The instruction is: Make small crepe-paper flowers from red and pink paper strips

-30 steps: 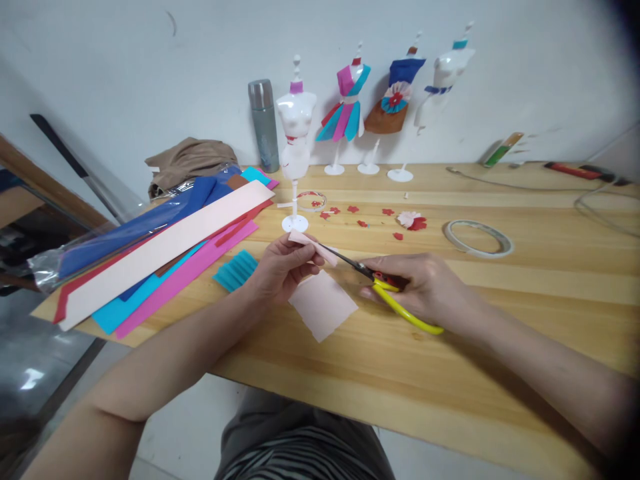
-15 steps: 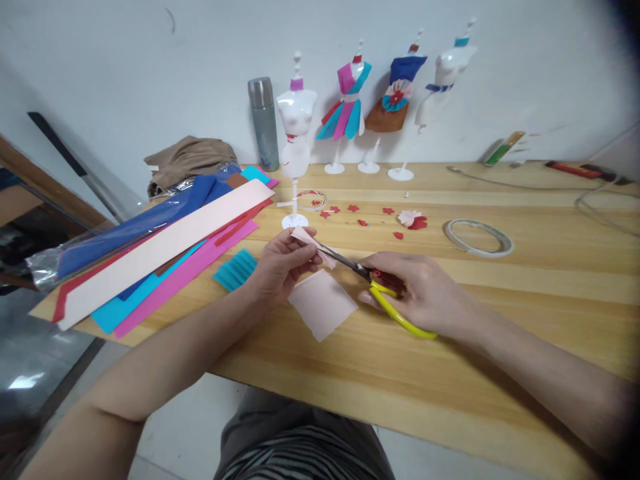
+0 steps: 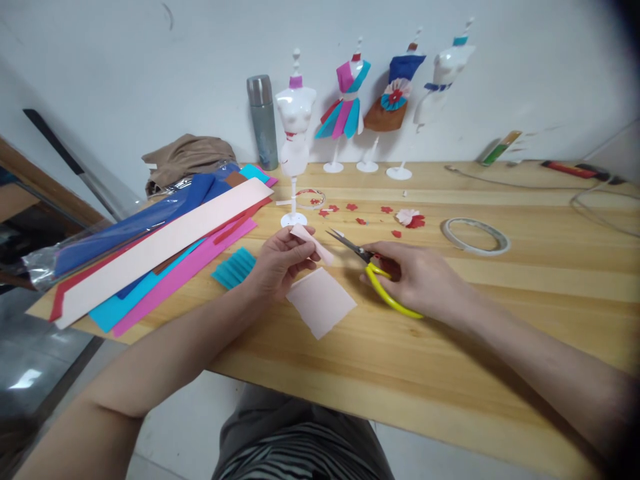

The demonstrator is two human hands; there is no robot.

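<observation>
Between the thumb and fingers of my left hand (image 3: 285, 260) is a small folded piece of pale pink crepe paper (image 3: 323, 251). My right hand (image 3: 417, 277) grips a pair of scissors (image 3: 387, 293) with yellow and red handles. Their blades point left and lie just right of the folded piece, apart from it. A pale pink square (image 3: 324, 303) of the same material lies flat on the table below my left hand. Left of that hand rests a pleated teal piece (image 3: 234, 268).
A white mannequin (image 3: 295, 127) stands ahead, with several dressed mannequins (image 3: 350, 100) behind it along the wall. Long coloured strips (image 3: 165, 250) are piled at left. Red flower cut-outs (image 3: 352, 207) and a tape roll (image 3: 476, 237) lie on the wooden table (image 3: 450, 393). A flask (image 3: 263, 123) stands by the wall.
The scissors have come away from the folded pink piece, and their blades now sit clear to its right. My left hand keeps its hold in nearly the same place.
</observation>
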